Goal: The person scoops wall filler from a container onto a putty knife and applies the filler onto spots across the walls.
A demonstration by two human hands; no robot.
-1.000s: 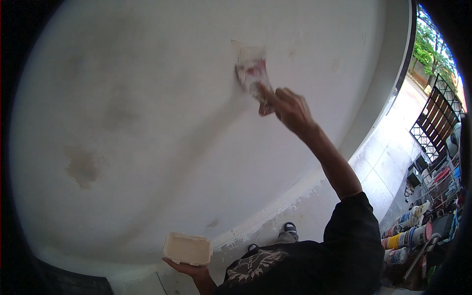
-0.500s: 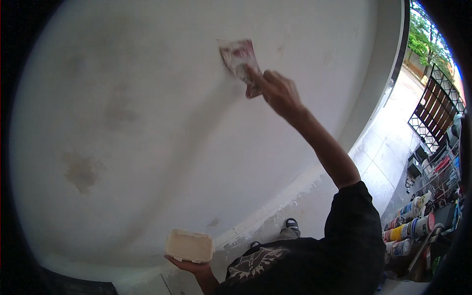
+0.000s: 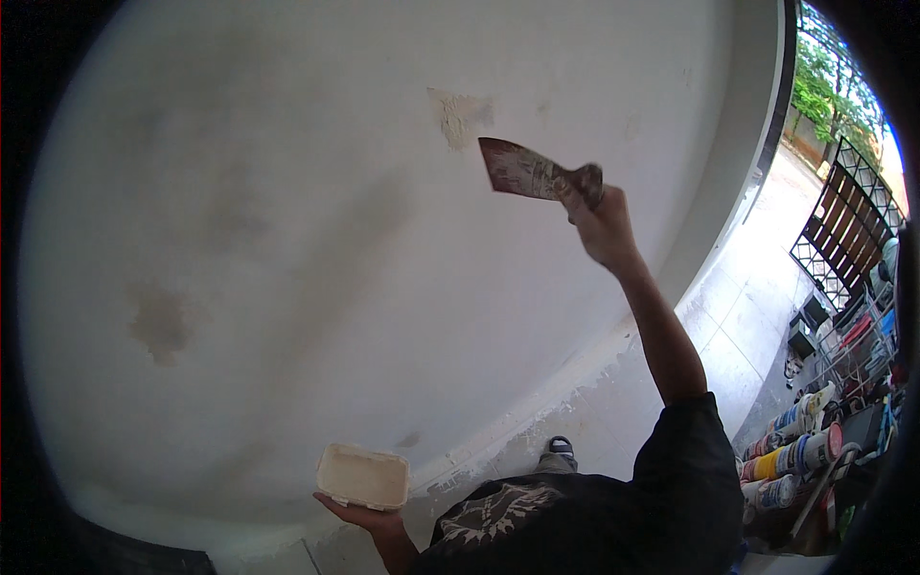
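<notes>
My right hand (image 3: 599, 220) grips a wide putty knife (image 3: 517, 171), its paste-smeared blade angled to the left in front of the white wall (image 3: 316, 144). Just above and left of the blade is a rough patch of pale filler (image 3: 460, 115) on the wall. Low in the view, my left hand (image 3: 374, 515) holds a rectangular cream-coloured tub (image 3: 362, 476) from underneath, with pale material inside. A brown stain (image 3: 158, 323) marks the wall at left.
Paint buckets (image 3: 791, 460) and cluttered tools on a metal rack crowd the lower right. A slatted gate (image 3: 843, 216) stands at a bright doorway with trees beyond. My sandalled foot (image 3: 561, 446) is on the tiled floor (image 3: 728, 335).
The putty knife has come away from the upper patch, moving down and right and turning sideways, uncovering the rough filler. My left hand with the tub has barely moved.
</notes>
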